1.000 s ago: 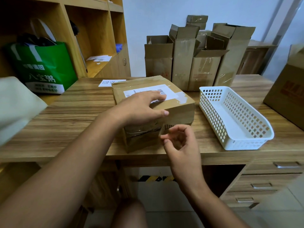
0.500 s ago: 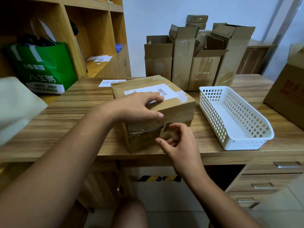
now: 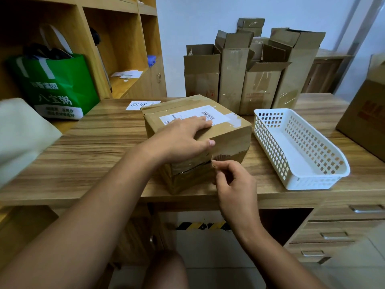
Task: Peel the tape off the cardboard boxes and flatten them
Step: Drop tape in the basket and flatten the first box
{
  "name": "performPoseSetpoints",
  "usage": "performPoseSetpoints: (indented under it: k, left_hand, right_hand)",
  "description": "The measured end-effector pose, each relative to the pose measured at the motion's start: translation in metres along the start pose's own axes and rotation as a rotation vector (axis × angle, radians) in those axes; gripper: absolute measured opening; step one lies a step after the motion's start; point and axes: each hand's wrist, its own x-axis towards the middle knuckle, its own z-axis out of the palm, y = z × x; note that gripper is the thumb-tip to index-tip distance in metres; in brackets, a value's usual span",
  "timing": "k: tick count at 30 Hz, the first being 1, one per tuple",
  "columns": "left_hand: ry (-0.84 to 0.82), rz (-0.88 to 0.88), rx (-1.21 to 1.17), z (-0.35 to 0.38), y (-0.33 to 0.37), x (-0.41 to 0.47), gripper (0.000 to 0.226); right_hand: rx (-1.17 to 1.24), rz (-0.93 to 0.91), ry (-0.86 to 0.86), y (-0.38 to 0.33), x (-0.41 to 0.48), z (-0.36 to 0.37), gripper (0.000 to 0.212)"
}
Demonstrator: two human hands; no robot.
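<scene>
A closed brown cardboard box [image 3: 231,140] with a white shipping label on top stands near the front edge of the wooden desk [image 3: 98,155]. My left hand [image 3: 183,140] lies on its top near corner, fingers spread over the label, thumb down on the front face. Clear tape [image 3: 220,158] runs across the box's front seam. My right hand [image 3: 235,180] is at that front face and pinches a lifted end of the tape between thumb and forefinger, the other fingers curled.
A white perforated plastic basket [image 3: 300,151] lies right of the box. Several opened cardboard boxes [image 3: 250,74] stand at the back. A large brown carton [image 3: 366,119] sits far right, a green bag [image 3: 58,88] on the left shelf, a paper note [image 3: 141,105] behind the box.
My right hand moved in from just in front of the box to its front face and took hold of the tape end, which now lifts off. My left hand stayed on top.
</scene>
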Motion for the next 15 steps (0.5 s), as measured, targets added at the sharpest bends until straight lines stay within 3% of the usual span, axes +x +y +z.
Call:
performPoseSetpoints:
  k: [3,6,11,15]
  left_hand:
    - [0.021,-0.008,0.04,0.003,0.009,0.002,0.06]
    - [0.056,-0.046,0.002,0.005,0.012,0.002,0.058]
    - [0.099,-0.086,-0.076,0.004,0.012,0.0,0.046]
    - [0.018,-0.043,-0.117,-0.008,0.01,-0.003,0.046]
  right_hand:
    - [-0.007,-0.105,-0.098,-0.011,-0.021,0.011,0.025]
    - [0.033,-0.09,-0.154,-0.018,-0.033,0.017,0.022]
    - [0.087,-0.018,-0.119,-0.01,-0.023,0.005,0.019]
    - [0.105,0.041,-0.068,-0.009,-0.009,-0.004,0.027]
